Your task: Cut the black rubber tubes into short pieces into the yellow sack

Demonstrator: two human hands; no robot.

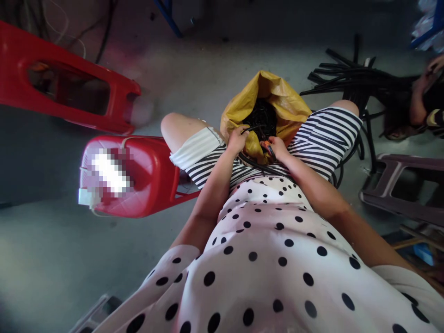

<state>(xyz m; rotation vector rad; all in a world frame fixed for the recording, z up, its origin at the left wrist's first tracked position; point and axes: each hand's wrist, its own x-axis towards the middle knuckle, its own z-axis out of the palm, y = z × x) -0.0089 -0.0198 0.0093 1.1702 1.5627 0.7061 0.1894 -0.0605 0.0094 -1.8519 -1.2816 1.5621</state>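
red stool (132, 175): top pixelated | yellow bag (277, 99): black contents indistinct | co-worker's hand (435, 64): cut by edge

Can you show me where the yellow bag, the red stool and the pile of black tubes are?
yellow bag (289, 104): head view, on its right wall.
red stool (152, 175): head view, on its seat top.
pile of black tubes (357, 81): head view, on the middle of the bundle on the floor.

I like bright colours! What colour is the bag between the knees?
The bag is yellow, with black cables inside. The head view shows it best.
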